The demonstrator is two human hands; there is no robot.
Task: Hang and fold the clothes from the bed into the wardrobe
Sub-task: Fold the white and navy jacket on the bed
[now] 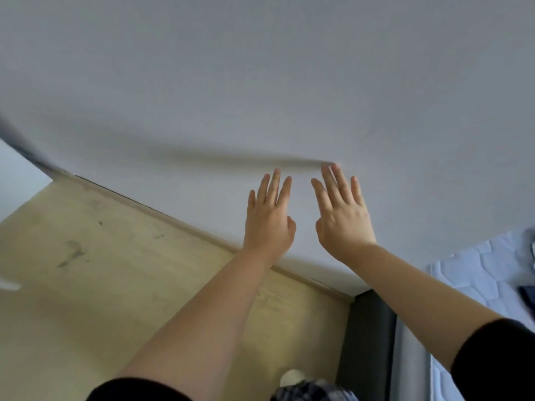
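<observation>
Both of my arms reach forward toward a plain white wall (260, 82). My left hand (269, 215) is held up flat with straight fingers and holds nothing. My right hand (341, 212) is beside it, a small gap apart, also flat and empty. The bed's white quilted mattress (474, 273) shows at the right edge, with a bit of dark clothing (525, 296) lying on it, mostly cut off by the frame. No wardrobe is in view.
A light wooden floor (101, 270) fills the lower left, edged by a skirting board (179, 224) along the wall. The bed's dark frame (367, 328) stands at the lower right. My foot in a white sock (292, 377) shows at the bottom.
</observation>
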